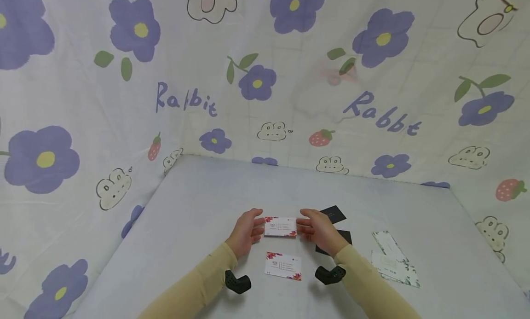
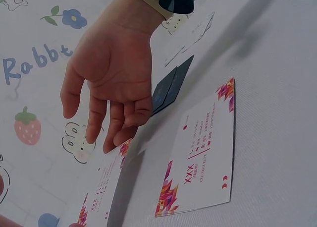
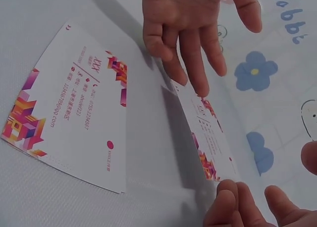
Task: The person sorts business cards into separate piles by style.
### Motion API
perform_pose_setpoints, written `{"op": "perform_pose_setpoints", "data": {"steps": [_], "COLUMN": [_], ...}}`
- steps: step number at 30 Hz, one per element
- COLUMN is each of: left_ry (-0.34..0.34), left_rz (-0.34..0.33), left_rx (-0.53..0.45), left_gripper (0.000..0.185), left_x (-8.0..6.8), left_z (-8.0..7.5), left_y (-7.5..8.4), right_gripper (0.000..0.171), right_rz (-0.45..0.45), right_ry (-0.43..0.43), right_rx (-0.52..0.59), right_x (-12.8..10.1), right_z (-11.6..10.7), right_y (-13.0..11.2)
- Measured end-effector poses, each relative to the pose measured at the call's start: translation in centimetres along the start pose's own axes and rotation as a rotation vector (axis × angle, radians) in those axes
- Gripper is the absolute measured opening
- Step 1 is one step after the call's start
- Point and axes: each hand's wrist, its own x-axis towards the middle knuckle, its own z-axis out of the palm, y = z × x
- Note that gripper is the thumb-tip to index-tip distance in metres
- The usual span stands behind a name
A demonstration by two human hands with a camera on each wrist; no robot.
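Note:
A white business card (image 1: 280,227) with red and orange corner patterns is held up between my two hands, at its short ends. My left hand (image 1: 243,236) has its fingertips at the left end, thumb raised apart. At the opposite end are the fingertips of my right hand (image 1: 322,230), its thumb likewise apart. The right wrist view shows the raised card (image 3: 204,125) tilted, with a shadow on the table beneath it. Nearer to me on the table lies a matching stack of cards (image 1: 283,266); doubled edges show in the right wrist view.
Black cards (image 1: 334,214) lie beyond and beneath my right forearm, partly hidden by that hand. Farther right, white cards with green leaf borders (image 1: 403,269) overlap each other. A flower-patterned cloth (image 1: 256,112) hangs behind the pale table (image 1: 198,190).

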Motion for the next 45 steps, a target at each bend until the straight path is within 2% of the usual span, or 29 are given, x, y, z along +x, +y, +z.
{"op": "perform_pose_setpoints", "data": {"steps": [4,12,20,27,37,45], "left_ry": [-0.018,-0.027,-0.027,-0.066,-0.170,-0.240], "left_rz": [0.013,-0.026,-0.035,-0.038,-0.029,-0.024], "left_rx": [0.002,-0.024,-0.019,-0.016,0.016,0.067], "left_gripper": [0.058,0.060,0.060,0.061,0.066,0.072], "left_x": [-0.2,-0.7,-0.8,-1.3,-3.9,-6.3], "left_z": [0.1,0.4,0.4,0.1,-1.4,-2.0], "left_y": [0.2,0.5,0.4,0.3,-0.8,-1.6], "right_gripper": [0.061,0.060,0.060,0.058,0.059,0.057], "right_rz": [-0.001,0.016,0.013,0.004,-0.049,-0.060], "right_ry": [-0.023,-0.030,-0.030,-0.044,-0.085,-0.119], "right_rx": [0.030,0.044,0.048,0.040,-0.022,-0.009], "right_x": [-0.4,-0.9,-1.1,-2.0,-4.9,-7.4], "right_z": [-0.4,-1.0,-1.2,-1.3,-1.5,-1.9], "right_y": [-0.2,0.2,0.6,0.7,2.0,3.7]}}
